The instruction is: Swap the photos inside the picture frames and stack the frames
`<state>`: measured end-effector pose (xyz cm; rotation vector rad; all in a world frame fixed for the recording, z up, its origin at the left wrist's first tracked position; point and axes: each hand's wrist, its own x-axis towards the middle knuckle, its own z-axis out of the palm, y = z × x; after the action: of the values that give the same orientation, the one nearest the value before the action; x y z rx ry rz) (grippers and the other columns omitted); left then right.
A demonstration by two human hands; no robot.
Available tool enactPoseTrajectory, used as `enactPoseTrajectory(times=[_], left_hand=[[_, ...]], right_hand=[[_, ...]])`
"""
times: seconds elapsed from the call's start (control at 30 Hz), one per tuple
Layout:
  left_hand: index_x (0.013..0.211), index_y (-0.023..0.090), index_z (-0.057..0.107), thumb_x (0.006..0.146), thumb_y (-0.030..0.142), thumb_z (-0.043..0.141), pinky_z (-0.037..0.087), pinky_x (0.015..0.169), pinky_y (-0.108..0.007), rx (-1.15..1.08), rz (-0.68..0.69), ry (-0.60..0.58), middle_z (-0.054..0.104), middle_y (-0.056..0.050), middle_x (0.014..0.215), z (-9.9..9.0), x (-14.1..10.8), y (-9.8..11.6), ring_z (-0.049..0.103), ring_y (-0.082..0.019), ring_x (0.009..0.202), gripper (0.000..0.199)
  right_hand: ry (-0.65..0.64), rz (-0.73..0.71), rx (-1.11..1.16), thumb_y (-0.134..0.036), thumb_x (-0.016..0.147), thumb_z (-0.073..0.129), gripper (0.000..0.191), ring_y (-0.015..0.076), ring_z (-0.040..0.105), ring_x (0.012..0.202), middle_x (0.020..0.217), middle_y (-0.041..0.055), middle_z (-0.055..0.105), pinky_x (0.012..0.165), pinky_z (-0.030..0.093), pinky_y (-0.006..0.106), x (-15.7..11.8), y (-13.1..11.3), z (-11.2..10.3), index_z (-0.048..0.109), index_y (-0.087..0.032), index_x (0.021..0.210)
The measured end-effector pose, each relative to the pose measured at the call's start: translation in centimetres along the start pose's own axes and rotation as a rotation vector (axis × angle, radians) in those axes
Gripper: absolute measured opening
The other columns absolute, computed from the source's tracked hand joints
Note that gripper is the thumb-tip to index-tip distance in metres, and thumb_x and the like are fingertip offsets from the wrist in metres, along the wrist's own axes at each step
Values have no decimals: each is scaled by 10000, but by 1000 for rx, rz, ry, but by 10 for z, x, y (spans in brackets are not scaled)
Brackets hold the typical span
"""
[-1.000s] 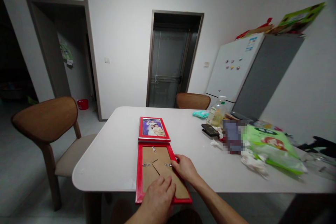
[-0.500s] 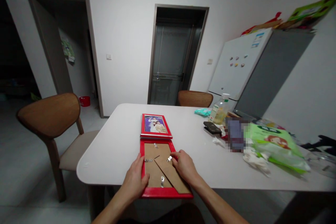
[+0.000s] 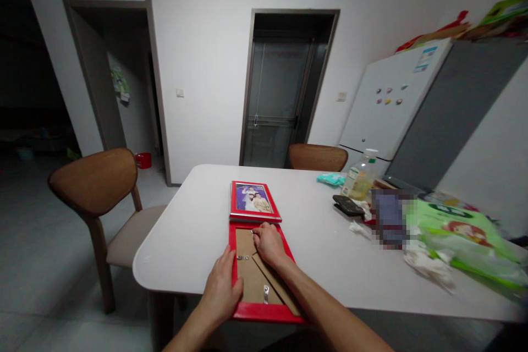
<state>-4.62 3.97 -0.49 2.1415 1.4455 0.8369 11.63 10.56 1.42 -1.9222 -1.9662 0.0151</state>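
A red picture frame (image 3: pixel 268 312) lies face down at the table's near edge, its brown backing board (image 3: pixel 251 286) upward. My left hand (image 3: pixel 223 286) is closed round its left side, thumb over the border. With bent fingers, my right hand (image 3: pixel 269 245) pinches the small metal clip (image 3: pixel 253 231) at the far end of the backing. Other metal clips show at the left (image 3: pixel 243 257) and bottom (image 3: pixel 266 293); my right hand and forearm hide the right side. A brown stand flap (image 3: pixel 274 283) slants across the board. Just beyond, a second red frame (image 3: pixel 256 201) lies photo side up.
Toward the right of the white table (image 3: pixel 173 231) are a bottle (image 3: pixel 359 179), a black wallet-like item (image 3: pixel 347 205), crumpled tissues (image 3: pixel 429 267), a blurred-out object (image 3: pixel 390 217) and a green package (image 3: pixel 466 231). Wooden chairs stand left (image 3: pixel 94 181) and behind (image 3: pixel 317 157).
My right hand has moved from the right-side clip to the far-end clip. My left hand stays on the frame's left side. The whole view has shifted slightly.
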Motion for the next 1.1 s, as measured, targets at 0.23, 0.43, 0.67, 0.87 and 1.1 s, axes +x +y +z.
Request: enactPoseTrajectory(times=[0.23,0.43,0.67,0.87,1.1], left_hand=[[1198,46,379,662,202,427,249,988,-288,-15,-2,12,380,-141,1275,0,1,0,339,-198,1173,560],[1187,57,389,652,172,425,267,984,-325,-35,43,52,401,-146,1259,5,2,-4,357,-201,1160,549],[1192,68,380,655,169,430,275,980,-328,-21,50,48,400,-147,1257,5,1,-5,361,-203,1157,548],[1199,67,366,677,189,425,268,983,-344,-30,56,55,390,-149,1264,4,0,-5,350,-203,1163,539],[1188,62,381,675,196,429,261,984,-330,-21,33,57,388,-149,1265,5,0,-4,347,-204,1165,532]], right_hand=[[1,-39,22,-232,772,405,277,178,469,820,888,75,575,713,340,258,-6,-3,-2,629,-215,935],[-74,-304,209,-355,735,496,225,166,469,883,903,45,563,774,334,252,-34,-19,-9,646,-218,831],[-54,-161,244,-274,736,490,191,177,496,853,842,82,587,764,357,275,-34,-29,-13,634,-156,777],[-316,-338,379,-151,642,515,290,176,431,1044,1127,58,488,893,315,289,-64,5,-50,632,-212,901],[-319,-352,413,-238,645,568,124,187,368,1105,1153,21,465,950,257,338,-85,10,-50,673,-242,711]])
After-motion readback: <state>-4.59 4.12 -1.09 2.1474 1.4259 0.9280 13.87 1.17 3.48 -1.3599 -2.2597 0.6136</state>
